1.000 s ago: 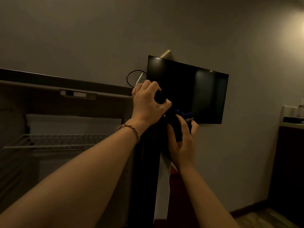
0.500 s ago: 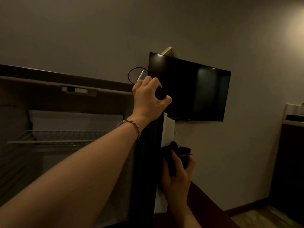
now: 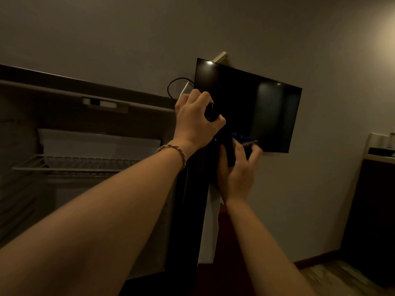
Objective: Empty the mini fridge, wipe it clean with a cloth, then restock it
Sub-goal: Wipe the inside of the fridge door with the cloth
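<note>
Left hand point(image 3: 195, 122) gripped the door point(image 3: 188, 199) top; right hand point(image 3: 236, 169) pressed a cloth point(image 3: 237, 146) against it, hiding the TV point(image 3: 256, 107) corner; a rack point(image 3: 70, 164) sat inside.

Wire shelf point(image 3: 70, 164) sitting bare inside open mini fridge point(image 3: 89, 129), white tray point(image 3: 98, 144) lying just above and behind it. Dark cabinet point(image 3: 372, 210) at far right carrying dim items, too blurred to tell.

The room is dim and brownish. A soft glow lights the wall point(image 3: 380, 39) at the far right. Small bright spots shine on the dark screen point(image 3: 252, 107). Straight lines bend near the edges.
</note>
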